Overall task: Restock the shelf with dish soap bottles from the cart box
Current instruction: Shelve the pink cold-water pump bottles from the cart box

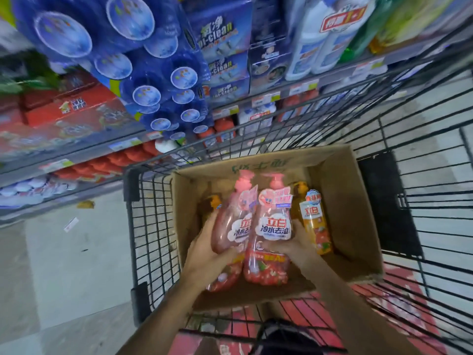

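Store aisle w/ pale floor, stocked shelf at left & wire cart holding a box: left grip and right grip each curl round a pink bottle over the box, orange bottle beside.

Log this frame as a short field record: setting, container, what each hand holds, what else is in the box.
setting: store aisle, wire cart beside stocked shelves
container: open cardboard box in the cart
left hand: grips a pink pump bottle
right hand: grips a second pink pump bottle
also in box: orange bottle at right, another partly hidden at left
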`<state>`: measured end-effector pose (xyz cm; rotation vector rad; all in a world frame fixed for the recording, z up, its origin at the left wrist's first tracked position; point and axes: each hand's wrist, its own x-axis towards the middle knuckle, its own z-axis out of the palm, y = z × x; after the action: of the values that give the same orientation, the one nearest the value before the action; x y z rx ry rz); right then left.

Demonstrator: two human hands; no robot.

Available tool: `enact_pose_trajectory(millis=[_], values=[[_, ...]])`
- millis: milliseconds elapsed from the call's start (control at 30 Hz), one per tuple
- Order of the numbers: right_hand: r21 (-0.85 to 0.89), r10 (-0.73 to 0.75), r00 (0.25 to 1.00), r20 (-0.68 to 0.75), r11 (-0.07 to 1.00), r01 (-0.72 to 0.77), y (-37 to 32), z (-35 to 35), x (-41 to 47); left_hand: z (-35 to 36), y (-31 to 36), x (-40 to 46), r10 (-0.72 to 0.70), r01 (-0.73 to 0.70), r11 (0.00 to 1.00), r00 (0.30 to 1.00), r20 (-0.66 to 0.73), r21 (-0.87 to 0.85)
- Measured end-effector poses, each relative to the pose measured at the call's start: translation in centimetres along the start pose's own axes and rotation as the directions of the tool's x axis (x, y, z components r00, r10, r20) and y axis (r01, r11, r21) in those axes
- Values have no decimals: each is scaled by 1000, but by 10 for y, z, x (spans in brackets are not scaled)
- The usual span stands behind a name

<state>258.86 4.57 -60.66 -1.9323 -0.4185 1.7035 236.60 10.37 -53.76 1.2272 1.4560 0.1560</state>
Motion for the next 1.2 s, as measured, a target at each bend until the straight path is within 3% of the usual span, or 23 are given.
enact_pose_trajectory(millis=[267,533,733,900,1033,1200], values=[[10,-179,977,111,984,179,-59,21,-82,-67,39,-77,118,-150,956,983,-141,-252],[-13,-470,862,187,877,481,-133,91,-193,-152,56,-180,328,-435,870,862,-386,-231],[21,-652,725,223,747,665,-168,168,-278,-230,55,-264,447,-638,750,684,-577,-174],[96,-771,581,261,620,779,-189,240,-343,-298,42,-335,547,-750,661,462,-698,21],[138,-854,444,270,491,860,-205,291,-393,-348,28,-388,574,-783,604,300,-762,147],[161,-919,300,256,347,924,-221,341,-456,-394,17,-442,591,-822,524,164,-790,222]])
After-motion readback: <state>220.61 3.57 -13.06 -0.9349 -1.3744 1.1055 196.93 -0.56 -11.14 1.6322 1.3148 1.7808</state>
